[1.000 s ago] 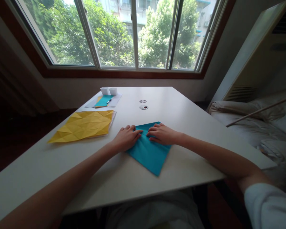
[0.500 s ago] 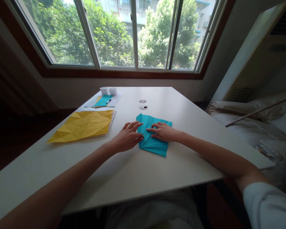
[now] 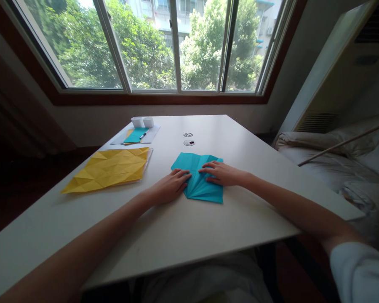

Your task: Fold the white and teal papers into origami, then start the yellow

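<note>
A creased sheet of blue origami paper (image 3: pixel 205 191) lies on the white table (image 3: pixel 164 235) in front of me, with fold lines fanning out from its near left part. My left hand (image 3: pixel 173 185) rests on the paper's left side, fingers stretched out and pointing right. On the right side, my right hand (image 3: pixel 221 172) lies with its fingers spread over the sheet, pointing left. Both hands press on the paper without gripping it. Parts of the sheet are hidden under the fingers.
Left of my hands lies a large creased yellow paper (image 3: pixel 110 168). Behind it are blue paper (image 3: pixel 135 134), a pen (image 3: pixel 144 134) and two small white containers (image 3: pixel 148 122). Two round discs (image 3: pixel 189 142) are set near the table's middle. A cushioned seat (image 3: pixel 328 155) stands at the right.
My left hand has come down flatter onto the paper. The paper's left part has spread out further to the left. My right hand has shifted slightly right.
</note>
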`<state>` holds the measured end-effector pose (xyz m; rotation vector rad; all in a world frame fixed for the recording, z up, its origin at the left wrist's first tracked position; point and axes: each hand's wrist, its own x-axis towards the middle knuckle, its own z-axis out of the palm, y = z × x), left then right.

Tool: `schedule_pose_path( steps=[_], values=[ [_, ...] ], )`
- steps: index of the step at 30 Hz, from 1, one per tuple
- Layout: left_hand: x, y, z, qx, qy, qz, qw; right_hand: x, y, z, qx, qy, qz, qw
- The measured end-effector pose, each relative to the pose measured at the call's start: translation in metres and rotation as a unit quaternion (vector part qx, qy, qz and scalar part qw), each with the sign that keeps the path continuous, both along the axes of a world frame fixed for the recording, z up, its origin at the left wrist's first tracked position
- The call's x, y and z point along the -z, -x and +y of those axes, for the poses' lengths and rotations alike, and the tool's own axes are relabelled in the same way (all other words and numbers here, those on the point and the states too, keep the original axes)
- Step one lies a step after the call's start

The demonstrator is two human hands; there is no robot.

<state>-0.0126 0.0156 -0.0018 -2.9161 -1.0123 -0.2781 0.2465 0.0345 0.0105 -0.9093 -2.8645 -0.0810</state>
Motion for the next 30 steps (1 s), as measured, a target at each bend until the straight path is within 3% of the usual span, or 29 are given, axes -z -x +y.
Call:
schedule_pose_path(
  steps=[7,12,19,25,30],
  values=[
    [0.002,-0.007,-0.006,-0.063,0.044,0.081,0.994,0.001,-0.026,-0.001,0.021,0.086,0.021,0.996],
    [-0.006,-0.014,-0.022,-0.117,0.023,0.096,0.988,-0.007,-0.030,-0.002,0.038,0.110,0.034,0.993],
    [-0.010,-0.017,-0.031,-0.107,-0.028,0.098,0.989,-0.015,-0.032,-0.003,0.019,0.219,0.075,0.973],
    [-0.005,-0.014,-0.021,-0.102,0.093,0.092,0.986,-0.010,-0.042,0.003,-0.012,0.257,0.094,0.962],
    [-0.002,-0.015,-0.020,-0.140,0.124,0.106,0.977,-0.009,-0.046,0.005,0.005,0.284,0.089,0.955]
  ],
)
